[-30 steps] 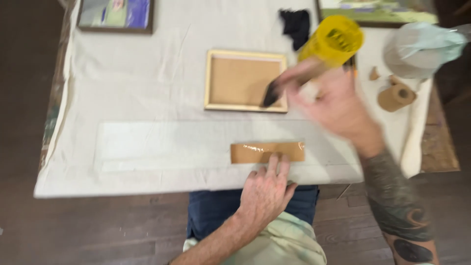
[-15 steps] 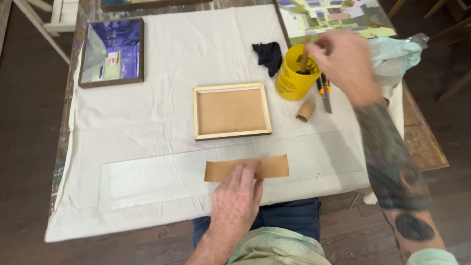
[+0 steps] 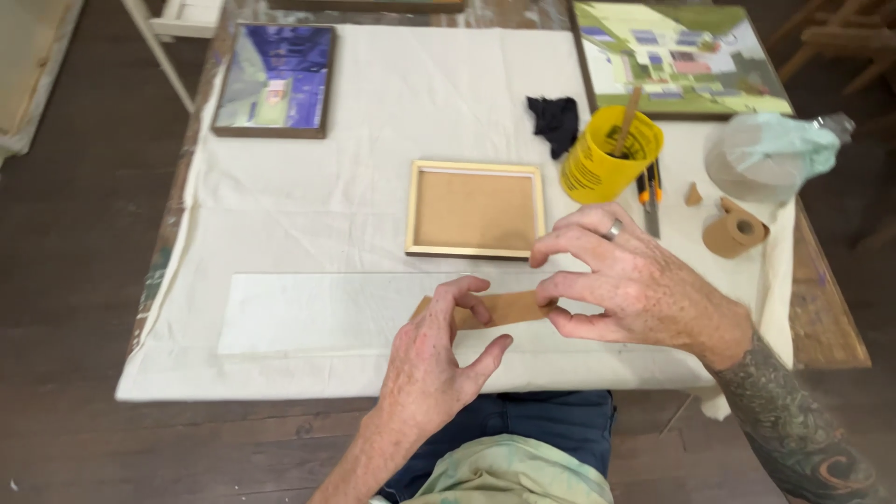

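A brown paper strip (image 3: 504, 308) lies on a long clear plate (image 3: 317, 313) near the front edge of the cloth-covered table (image 3: 299, 215). My left hand (image 3: 434, 364) pinches the strip's left end between thumb and forefinger. My right hand (image 3: 635, 285) grips its right end with thumb and fingers. Just behind the strip lies a small gold-edged frame (image 3: 474, 209), back side up.
A yellow cup (image 3: 607, 154) holding a stick stands right of the frame, with a black rag (image 3: 555, 121), orange-handled tools (image 3: 649, 191) and a brown tape roll (image 3: 737, 229) nearby. A crumpled pale bag (image 3: 770, 154) and two framed paintings (image 3: 275, 79) (image 3: 677, 56) sit further back.
My right hand came back from the yellow cup to the strip and took hold of its right end. My left hand went from lying flat on the strip to pinching it.
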